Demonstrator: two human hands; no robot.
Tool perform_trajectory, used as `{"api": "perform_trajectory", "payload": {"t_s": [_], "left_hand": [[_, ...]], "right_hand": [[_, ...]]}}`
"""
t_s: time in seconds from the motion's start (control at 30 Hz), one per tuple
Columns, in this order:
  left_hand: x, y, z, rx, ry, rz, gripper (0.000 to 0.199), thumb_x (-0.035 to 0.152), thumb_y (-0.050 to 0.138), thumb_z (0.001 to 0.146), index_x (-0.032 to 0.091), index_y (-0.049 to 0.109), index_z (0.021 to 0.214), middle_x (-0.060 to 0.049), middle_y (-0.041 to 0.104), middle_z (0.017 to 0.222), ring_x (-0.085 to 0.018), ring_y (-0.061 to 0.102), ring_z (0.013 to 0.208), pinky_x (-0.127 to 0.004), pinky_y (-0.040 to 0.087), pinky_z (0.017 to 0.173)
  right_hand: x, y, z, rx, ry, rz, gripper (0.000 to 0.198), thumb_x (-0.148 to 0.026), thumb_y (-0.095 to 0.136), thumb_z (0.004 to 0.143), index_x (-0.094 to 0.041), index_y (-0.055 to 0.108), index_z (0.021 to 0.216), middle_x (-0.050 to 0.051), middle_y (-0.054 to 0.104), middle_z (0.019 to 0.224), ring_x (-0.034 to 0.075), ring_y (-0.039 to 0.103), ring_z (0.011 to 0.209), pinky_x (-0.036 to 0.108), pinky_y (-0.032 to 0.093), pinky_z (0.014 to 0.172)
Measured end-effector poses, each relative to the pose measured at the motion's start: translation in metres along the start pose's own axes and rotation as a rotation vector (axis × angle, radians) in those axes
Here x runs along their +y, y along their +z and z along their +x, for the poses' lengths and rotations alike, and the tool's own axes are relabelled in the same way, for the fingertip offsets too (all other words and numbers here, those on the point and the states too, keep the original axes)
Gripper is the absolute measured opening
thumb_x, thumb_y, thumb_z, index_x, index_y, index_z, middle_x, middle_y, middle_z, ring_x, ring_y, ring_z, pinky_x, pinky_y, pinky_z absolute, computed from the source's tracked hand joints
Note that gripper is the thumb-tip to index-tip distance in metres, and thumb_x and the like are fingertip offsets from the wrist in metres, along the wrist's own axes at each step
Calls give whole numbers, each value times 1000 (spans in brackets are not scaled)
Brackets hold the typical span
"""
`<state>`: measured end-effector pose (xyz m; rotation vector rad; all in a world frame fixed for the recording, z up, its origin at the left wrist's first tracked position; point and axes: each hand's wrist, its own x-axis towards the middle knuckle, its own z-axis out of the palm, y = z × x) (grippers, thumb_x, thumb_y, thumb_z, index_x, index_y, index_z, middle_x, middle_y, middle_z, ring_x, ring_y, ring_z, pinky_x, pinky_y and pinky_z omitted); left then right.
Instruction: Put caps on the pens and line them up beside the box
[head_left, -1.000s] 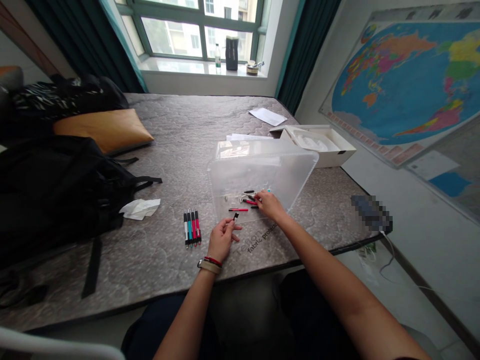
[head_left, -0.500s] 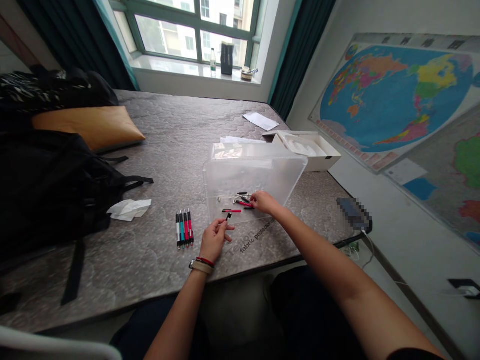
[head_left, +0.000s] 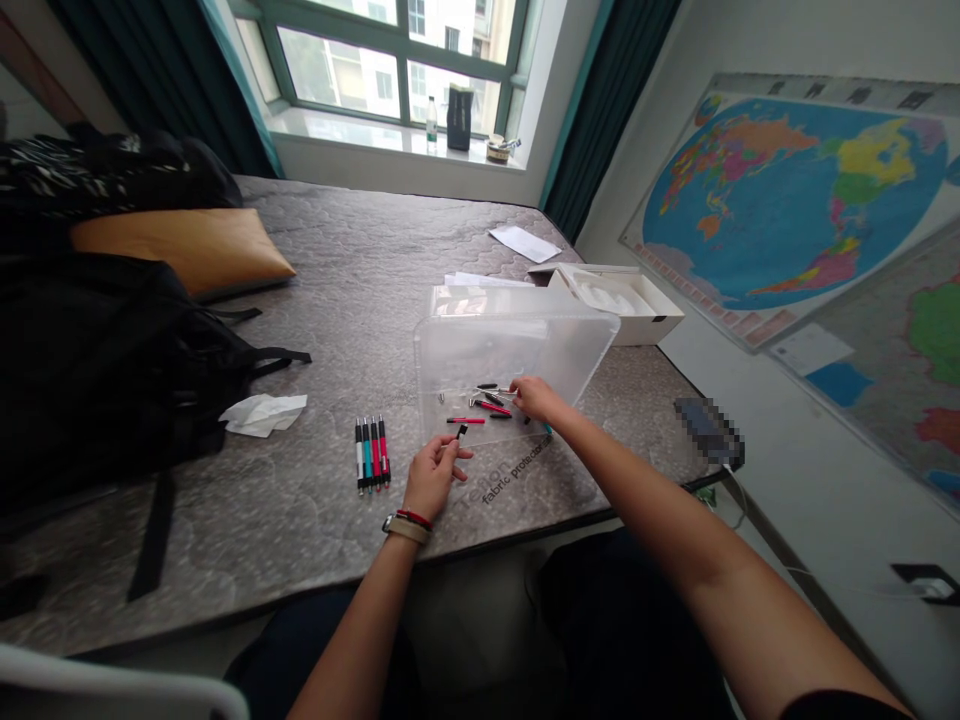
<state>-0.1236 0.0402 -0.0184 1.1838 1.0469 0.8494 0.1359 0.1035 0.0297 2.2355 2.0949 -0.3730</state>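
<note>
My left hand [head_left: 433,475] pinches a small black pen part [head_left: 462,431] between thumb and fingertips, at the front edge of a clear plastic box [head_left: 517,345] lying on its side. My right hand [head_left: 534,399] reaches inside the box with its fingers drawn together, at the end of thin silvery pieces. What it grips, if anything, is too small to make out. Loose pen parts lie there, among them a red barrel [head_left: 493,407], a second red piece [head_left: 466,421] and black pieces [head_left: 501,416]. Left of my left hand, several assembled pens [head_left: 372,453] stand in a row, white, teal and red with black ends.
Crumpled tissue [head_left: 264,414] and a black backpack [head_left: 112,370] are on the left of the patterned surface [head_left: 337,240]. An open white box [head_left: 637,325] sits behind the clear box, with paper sheets [head_left: 525,243] nearby. A blurred phone-like object [head_left: 709,430] is at right.
My right hand has shifted slightly back and right among the pen parts, uncovering a dark piece and a teal one beneath it. My left hand keeps its pinch. The view has moved a little.
</note>
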Motion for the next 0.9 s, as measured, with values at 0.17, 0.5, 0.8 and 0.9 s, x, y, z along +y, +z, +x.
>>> {"api": "perform_trajectory", "payload": {"t_s": [0.17, 0.5, 0.8, 0.9], "left_hand": [[2, 0, 0, -4, -1, -8, 43, 53, 58, 84, 15, 58, 103, -11, 75, 90, -14, 65, 51, -23, 43, 49], [1, -1, 0, 4, 12, -9, 43, 53, 58, 83, 15, 59, 103, -11, 75, 90, -15, 65, 51, -24, 45, 49], [3, -1, 0, 3, 16, -29, 41, 52, 59, 82, 16, 59, 101, -10, 76, 88, -15, 65, 50, -24, 44, 49], [3, -1, 0, 8, 13, -21, 40, 51, 58, 83, 16, 59, 101, -10, 76, 88, -15, 65, 50, -24, 44, 49]], "right_hand": [[1, -4, 3, -4, -7, 2, 25, -19, 58, 86, -20, 70, 109, 10, 68, 111, 20, 62, 99, 25, 44, 84], [-4, 5, 13, -73, -89, 42, 25, -31, 61, 88, -22, 73, 109, 6, 74, 102, 19, 66, 92, 22, 45, 80], [-15, 17, 25, 14, -93, 19, 26, -28, 53, 94, -23, 70, 113, 10, 69, 117, 22, 63, 104, 26, 45, 87], [-21, 16, 34, 22, -98, 4, 21, -26, 55, 92, -22, 72, 105, 9, 70, 111, 22, 64, 101, 25, 46, 84]]}}
